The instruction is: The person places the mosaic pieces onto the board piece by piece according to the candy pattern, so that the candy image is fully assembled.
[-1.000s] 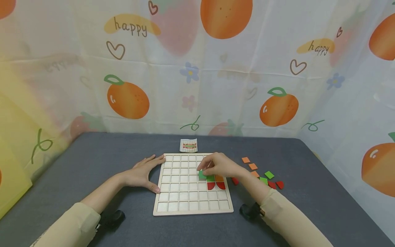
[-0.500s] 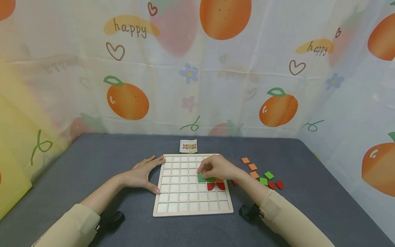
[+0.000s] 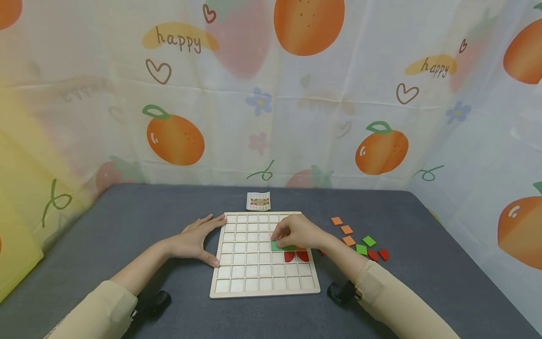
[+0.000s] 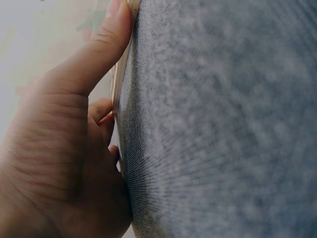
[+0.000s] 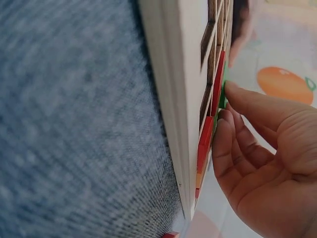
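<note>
A pale wooden grid board [image 3: 251, 270] lies on the dark table. My left hand [image 3: 192, 239] rests along its left edge, fingers spread, with thumb and fingertips touching the frame; the left wrist view shows that thumb [image 4: 106, 44] on the rim. With bent fingers and thumb, my right hand [image 3: 301, 230] pinches a green square tile [image 3: 275, 246] at a cell right of the board's middle. In the right wrist view the thumb touches this green tile [image 5: 223, 96]. Beside it sit another green tile [image 3: 289, 248] and an orange one, partly hidden by the hand. Red rounded pieces [image 3: 289, 256] fill two cells below.
Loose orange tiles [image 3: 346, 230], green tiles [image 3: 369, 241] and red pieces [image 3: 383, 254] lie on the table right of the board, some near the right forearm. A small card with a coloured grid pattern [image 3: 258, 201] lies behind the board. A fruit-print curtain [image 3: 296, 122] closes off the back.
The green tile under my right fingers has shifted slightly down and now lies flatter at its cell; the fingertips have followed it. The left hand stays in place.
</note>
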A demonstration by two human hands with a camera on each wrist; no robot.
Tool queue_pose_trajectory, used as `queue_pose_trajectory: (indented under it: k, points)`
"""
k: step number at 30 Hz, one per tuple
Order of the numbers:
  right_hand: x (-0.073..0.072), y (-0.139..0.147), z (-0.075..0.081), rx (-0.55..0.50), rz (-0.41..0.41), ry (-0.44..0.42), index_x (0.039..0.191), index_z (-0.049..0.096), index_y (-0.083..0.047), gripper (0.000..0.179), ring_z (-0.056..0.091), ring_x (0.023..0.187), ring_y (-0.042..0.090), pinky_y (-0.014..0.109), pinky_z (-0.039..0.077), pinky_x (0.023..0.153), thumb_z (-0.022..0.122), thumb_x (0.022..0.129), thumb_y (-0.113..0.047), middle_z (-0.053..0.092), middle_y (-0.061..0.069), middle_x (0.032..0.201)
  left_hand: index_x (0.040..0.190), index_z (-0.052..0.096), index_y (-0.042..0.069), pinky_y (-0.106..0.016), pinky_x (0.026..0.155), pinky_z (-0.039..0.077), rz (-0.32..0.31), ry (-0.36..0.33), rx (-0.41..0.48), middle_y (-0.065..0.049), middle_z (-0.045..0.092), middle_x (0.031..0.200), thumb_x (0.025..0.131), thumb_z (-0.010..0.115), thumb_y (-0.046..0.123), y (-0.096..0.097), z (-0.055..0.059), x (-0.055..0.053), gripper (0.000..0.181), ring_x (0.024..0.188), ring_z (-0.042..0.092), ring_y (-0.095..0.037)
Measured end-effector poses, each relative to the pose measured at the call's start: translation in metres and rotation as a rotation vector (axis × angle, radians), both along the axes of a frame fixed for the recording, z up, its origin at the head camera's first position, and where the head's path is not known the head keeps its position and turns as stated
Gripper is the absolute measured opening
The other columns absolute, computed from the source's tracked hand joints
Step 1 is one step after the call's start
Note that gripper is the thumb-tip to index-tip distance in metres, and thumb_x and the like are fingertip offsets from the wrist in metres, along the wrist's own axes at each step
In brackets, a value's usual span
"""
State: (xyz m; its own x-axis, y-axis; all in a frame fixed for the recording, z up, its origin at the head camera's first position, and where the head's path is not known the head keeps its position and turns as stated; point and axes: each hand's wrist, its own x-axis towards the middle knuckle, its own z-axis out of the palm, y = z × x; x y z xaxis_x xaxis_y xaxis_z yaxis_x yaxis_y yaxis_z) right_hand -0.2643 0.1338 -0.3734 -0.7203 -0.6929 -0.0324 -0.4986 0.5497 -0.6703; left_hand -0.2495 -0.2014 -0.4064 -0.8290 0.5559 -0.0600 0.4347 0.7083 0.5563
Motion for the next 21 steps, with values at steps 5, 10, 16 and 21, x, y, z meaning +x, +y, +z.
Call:
queue_pose_trajectory:
  k: [5, 10, 16, 21]
  points:
    - [-0.001, 0.0, -0.001, 0.015, 0.007, 0.008, 0.101, 0.077, -0.01, 0.015, 0.064, 0.075, 0.001, 0.018, 0.054, 0.071, 0.075, 0.086, -0.01, 0.074, 0.004, 0.089, 0.157, 0.027, 0.009, -0.075, 0.114, 0.007, -0.003, -0.003, 0.006, -0.012, 0.015, 0.168, 0.068, 0.085, 0.054, 0.0, 0.0, 0.001, 0.115, 0.153, 0.005, -0.049]
    - [-0.001, -0.001, 0.0, 0.016, 0.018, 0.01, 0.102, 0.076, -0.01, 0.015, 0.063, 0.075, 0.002, 0.018, 0.054, 0.071, 0.074, 0.087, -0.01, 0.072, 0.003, 0.087, 0.157, 0.027, 0.009, -0.076, 0.113, 0.007, -0.006, 0.002, 0.003, -0.014, 0.016, 0.167, 0.068, 0.085, 0.052, 0.0, 0.002, 0.003, 0.115, 0.152, 0.006, -0.05]
    - [-0.004, 0.002, 0.004, 0.024, -0.018, 0.037, 0.104, 0.075, -0.011, 0.015, 0.065, 0.079, 0.005, 0.019, 0.054, 0.072, 0.073, 0.089, -0.013, 0.072, 0.002, 0.089, 0.157, 0.026, 0.01, -0.077, 0.112, 0.008, -0.004, 0.001, -0.001, -0.012, 0.016, 0.168, 0.068, 0.085, 0.052, 0.0, 0.003, 0.003, 0.115, 0.152, 0.006, -0.05]
    - [-0.006, 0.006, 0.01, 0.034, -0.076, 0.045, 0.105, 0.075, -0.013, 0.016, 0.066, 0.081, 0.008, 0.023, 0.055, 0.069, 0.071, 0.09, -0.014, 0.072, 0.0, 0.091, 0.157, 0.026, 0.011, -0.077, 0.112, 0.009, -0.003, 0.0, -0.005, -0.012, 0.015, 0.168, 0.068, 0.085, 0.052, 0.0, 0.003, 0.003, 0.115, 0.152, 0.006, -0.05]
